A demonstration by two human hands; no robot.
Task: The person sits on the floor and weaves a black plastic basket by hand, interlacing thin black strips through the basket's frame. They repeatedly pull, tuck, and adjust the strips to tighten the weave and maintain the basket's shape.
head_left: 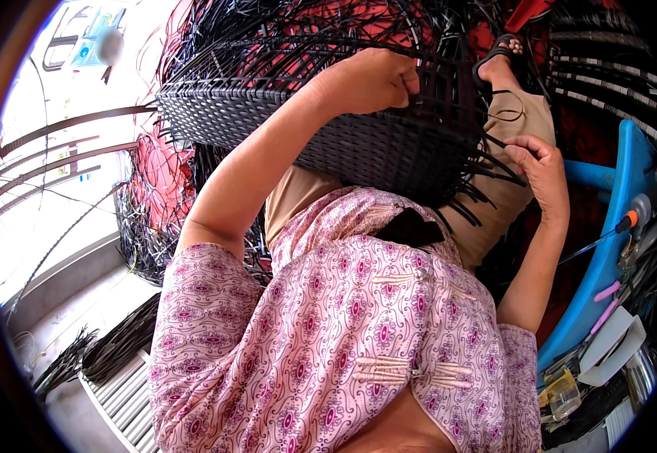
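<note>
Head view: a dark woven basket [328, 128] rests on the person's lap, weaving mid-way. Left hand [370, 79] grips its rim, fingers curled shut; right hand [536, 170] pinches a loose strand [495, 162], which seemingly needs threading next.

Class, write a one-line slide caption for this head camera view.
Left hand reaches into a dark woven basket on the lap; right hand pinches a loose black strip at its edge.
</note>
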